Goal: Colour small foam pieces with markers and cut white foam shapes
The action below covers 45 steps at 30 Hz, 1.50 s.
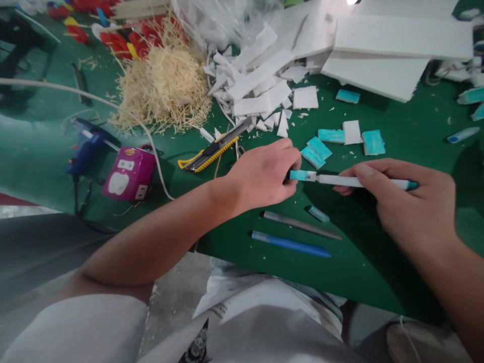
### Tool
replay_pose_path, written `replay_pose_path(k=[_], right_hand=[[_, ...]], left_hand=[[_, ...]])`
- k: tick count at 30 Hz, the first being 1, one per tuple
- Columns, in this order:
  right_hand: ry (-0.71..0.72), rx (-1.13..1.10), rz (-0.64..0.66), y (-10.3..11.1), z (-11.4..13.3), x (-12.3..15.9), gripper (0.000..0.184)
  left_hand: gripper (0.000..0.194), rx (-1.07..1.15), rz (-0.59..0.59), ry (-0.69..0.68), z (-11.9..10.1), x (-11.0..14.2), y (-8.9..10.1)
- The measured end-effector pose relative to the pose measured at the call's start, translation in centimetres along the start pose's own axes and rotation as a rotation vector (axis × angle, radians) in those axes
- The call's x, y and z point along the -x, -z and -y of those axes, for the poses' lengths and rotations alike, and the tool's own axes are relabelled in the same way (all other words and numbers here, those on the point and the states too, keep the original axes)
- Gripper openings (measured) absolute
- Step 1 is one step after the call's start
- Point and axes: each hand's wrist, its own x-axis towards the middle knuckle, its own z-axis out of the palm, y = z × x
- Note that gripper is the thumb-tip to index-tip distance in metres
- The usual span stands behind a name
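Observation:
Between the fingertips of my left hand (270, 170) is a small foam piece (298, 175), mostly coloured turquoise with some white at its right end. My right hand (408, 194) grips a white marker (338, 180) with a turquoise end, and its tip meets the white end of that piece. Just beyond lie several turquoise-coloured foam pieces (374, 142) and a plain white square (352, 132). Closer to me are a clear turquoise cap (318, 214), a grey marker (302, 225) and a blue marker (291, 244), side by side.
A yellow utility knife (215, 151) with its blade out lies left of my left hand. White foam scraps (260, 83), wood shavings (166, 83) and foam boards (401, 35) cover the back. At left are a blue glue gun (88, 146), a magenta power socket (129, 173) and a white cable (113, 106).

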Motion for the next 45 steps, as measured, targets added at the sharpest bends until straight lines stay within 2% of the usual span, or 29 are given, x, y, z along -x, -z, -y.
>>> replay_pose_path(k=[2, 6, 10, 18, 26, 29, 33, 38, 42, 45], right_hand=[[-0.024, 0.018, -0.022, 0.0, 0.2, -0.1, 0.017], [-0.032, 0.036, 0.013, 0.1, 0.3, 0.0, 0.018], [-0.038, 0.044, -0.032, 0.0, 0.3, 0.1, 0.017], [0.005, -0.016, -0.028, 0.0, 0.1, -0.2, 0.019], [-0.009, 0.056, -0.016, 0.2, -0.5, 0.0, 0.022], [0.009, 0.041, -0.054, 0.2, -0.6, 0.0, 0.020], [-0.015, 0.053, -0.003, 0.2, -0.5, 0.1, 0.018], [0.043, 0.042, -0.062, 0.3, -0.7, 0.0, 0.017], [-0.006, 0.035, -0.010, 0.4, -0.7, -0.1, 0.016], [0.012, 0.019, -0.028, 0.4, -0.7, -0.1, 0.017]], left_hand=[[0.010, 0.005, 0.001, -0.004, 0.0, 0.0, 0.0], [0.011, 0.006, 0.009, 0.005, 0.1, 0.0, 0.0], [0.009, 0.012, 0.003, -0.004, 0.1, 0.1, 0.0], [0.010, 0.019, 0.020, -0.009, 0.0, 0.0, 0.1], [0.010, 0.001, 0.011, -0.005, 0.0, 0.1, 0.0], [0.010, 0.006, 0.013, -0.001, 0.0, 0.0, 0.1], [0.011, 0.004, 0.031, 0.011, -0.1, 0.0, 0.2], [0.013, -0.002, 0.047, 0.025, -0.2, -0.1, 0.2], [0.013, 0.005, 0.042, 0.026, -0.2, -0.1, 0.1], [0.012, 0.013, 0.025, 0.013, -0.2, 0.0, 0.1]])
